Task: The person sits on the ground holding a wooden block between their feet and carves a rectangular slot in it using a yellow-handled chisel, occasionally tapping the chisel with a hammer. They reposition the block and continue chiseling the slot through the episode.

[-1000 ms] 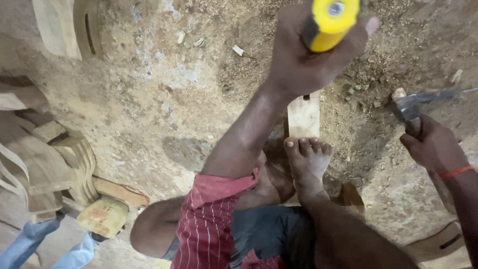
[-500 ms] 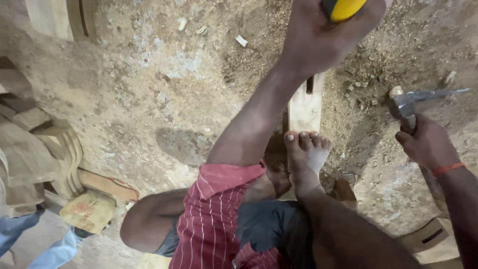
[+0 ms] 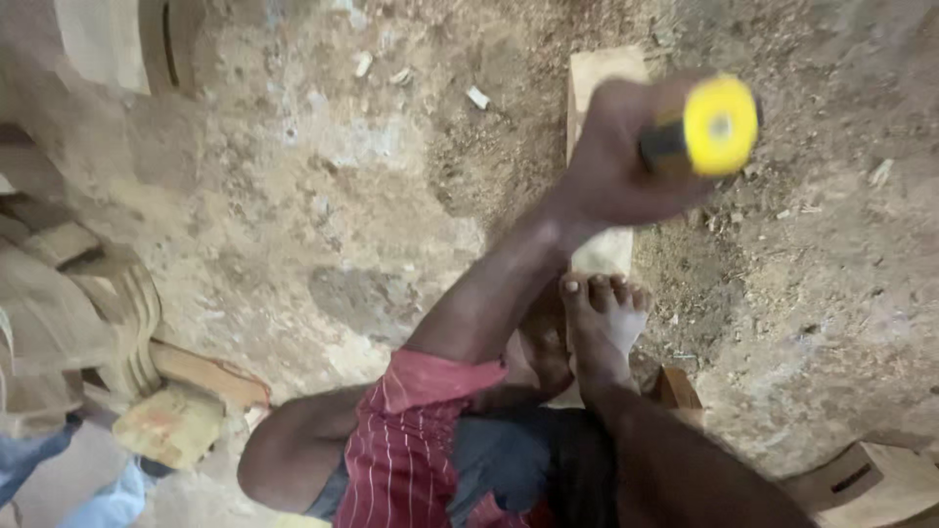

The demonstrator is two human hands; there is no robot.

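My left hand (image 3: 611, 161) is shut around a tool with a yellow handle (image 3: 719, 125) and a black collar, its butt end pointing up at the camera. The hand hovers over a pale wooden plank (image 3: 602, 68) lying on the dusty ground. My bare foot (image 3: 602, 313) rests on the near end of that plank, toes toward the hand. The tool's blade is hidden under my hand. My right hand is out of view.
Curved carved wooden pieces (image 3: 98, 313) are stacked at the left, with a yellowish block (image 3: 171, 425) below them. Another slotted wooden piece (image 3: 871, 479) lies at the bottom right and one (image 3: 108, 39) at the top left. Wood chips and sawdust cover the ground.
My left hand with the yellow-handled tool has come lower and rightward in the picture. My right hand with the hammer, seen at the right edge before, has left the view.
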